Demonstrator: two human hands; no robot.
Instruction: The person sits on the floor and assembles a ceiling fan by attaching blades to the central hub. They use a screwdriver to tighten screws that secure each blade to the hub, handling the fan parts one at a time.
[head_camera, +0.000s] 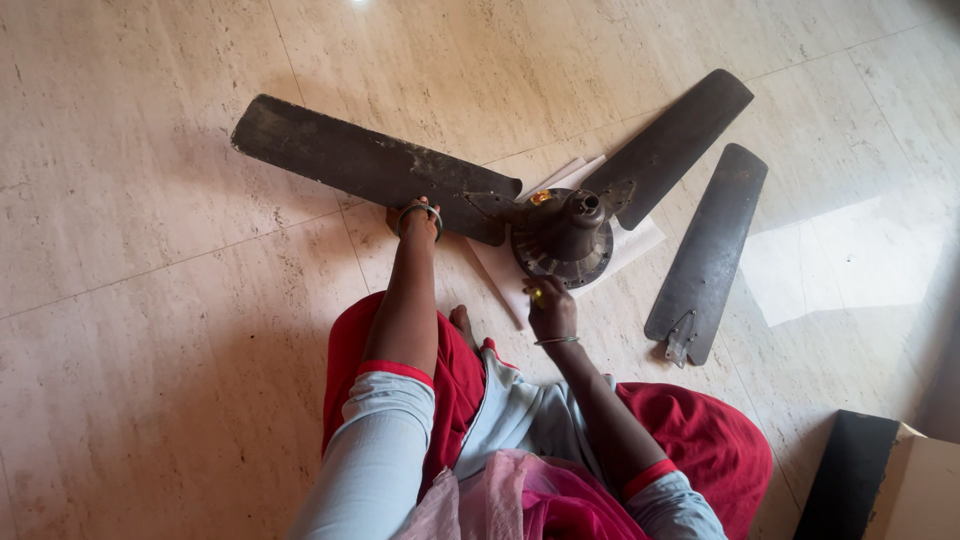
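A dark, dusty ceiling fan lies on the tiled floor, its round motor hub (565, 238) resting on a white sheet of paper (640, 243). One long blade (360, 160) stretches left from the hub and a second blade (680, 130) points up to the right. My left hand (415, 218) reaches under the near edge of the left blade; its fingers are hidden behind the blade. My right hand (550, 308) sits at the hub's near rim with its fingers curled against it. A third blade (712, 250) lies loose on the floor to the right, apart from the hub.
I sit on the floor with red trousers (700, 440) and a pink cloth (520, 500) over my lap. One bare foot (462, 325) shows between my arms. A black and tan box (880, 485) stands at the lower right corner.
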